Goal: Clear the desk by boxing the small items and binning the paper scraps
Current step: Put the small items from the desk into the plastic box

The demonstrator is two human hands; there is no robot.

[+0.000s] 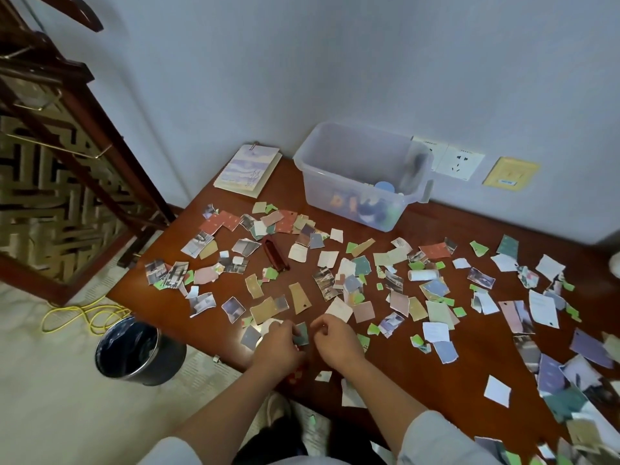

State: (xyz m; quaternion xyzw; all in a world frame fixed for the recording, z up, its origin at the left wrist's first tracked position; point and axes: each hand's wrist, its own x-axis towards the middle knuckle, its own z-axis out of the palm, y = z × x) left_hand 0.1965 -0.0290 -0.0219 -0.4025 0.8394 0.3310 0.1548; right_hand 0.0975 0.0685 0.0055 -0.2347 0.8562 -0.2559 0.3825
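Several torn paper scraps (339, 266) in many colours cover the brown wooden desk (436, 226). My left hand (276, 347) rests at the desk's front edge and pinches a small grey-green paper scrap (301, 333). My right hand (337, 340) sits just right of it, fingers curled, thumb and forefinger near the same scrap; nothing shows inside it. A clear plastic box (362, 176) with small items in it stands at the back by the wall. A dark round bin (137, 350) with a black liner stands on the floor left of the desk.
A dark red oblong item (275, 256) and a small white cylinder (423, 275) lie among the scraps. A notebook (248, 169) lies at the back left corner. A carved wooden screen (60, 169) stands left; a yellow cable (84, 313) runs on the floor.
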